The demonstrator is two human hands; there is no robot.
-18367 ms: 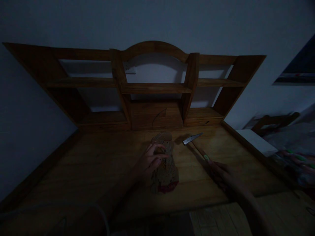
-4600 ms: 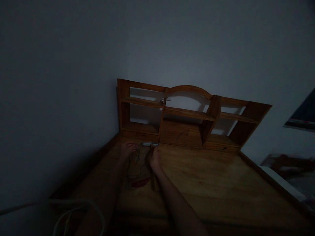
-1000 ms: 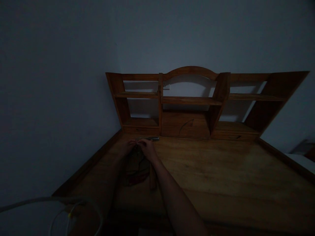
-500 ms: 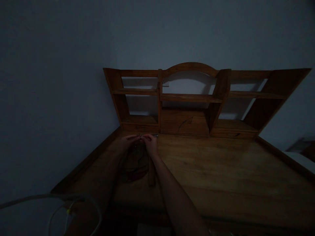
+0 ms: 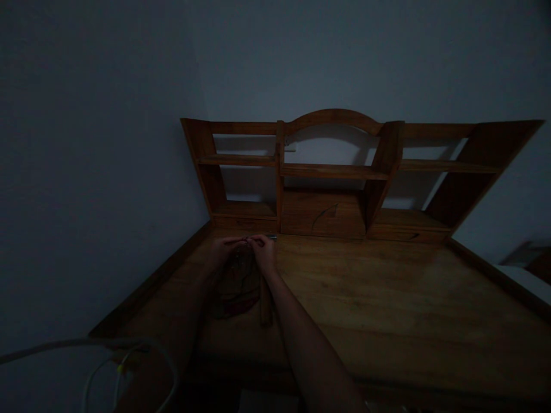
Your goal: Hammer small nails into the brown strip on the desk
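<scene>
At the back left of the wooden desk [image 5: 365, 287], my left hand [image 5: 222, 250] and my right hand [image 5: 264, 251] meet with fingertips nearly touching. Both are closed in a pinch around thin dark cords [image 5: 236, 265], some of which hang below the fingers. The dim light hides exactly how the cords run between the fingertips. Beneath my hands lies a dark red bundle [image 5: 241, 307] with loose strands. A narrow wooden strip [image 5: 266, 304] rests alongside my right forearm. Just beyond my right hand shows the end of a small shiny metal thing [image 5: 271, 236].
A wooden shelf unit [image 5: 333, 170] with cubbies and drawers stands along the desk's back edge. Walls rise at the left and behind. A pale cable [image 5: 77, 343] loops across the lower left, near my left arm. The whole room is dim.
My fingertips have shifted slightly against each other, and the hanging cords have moved a little. The desk and shelf look the same.
</scene>
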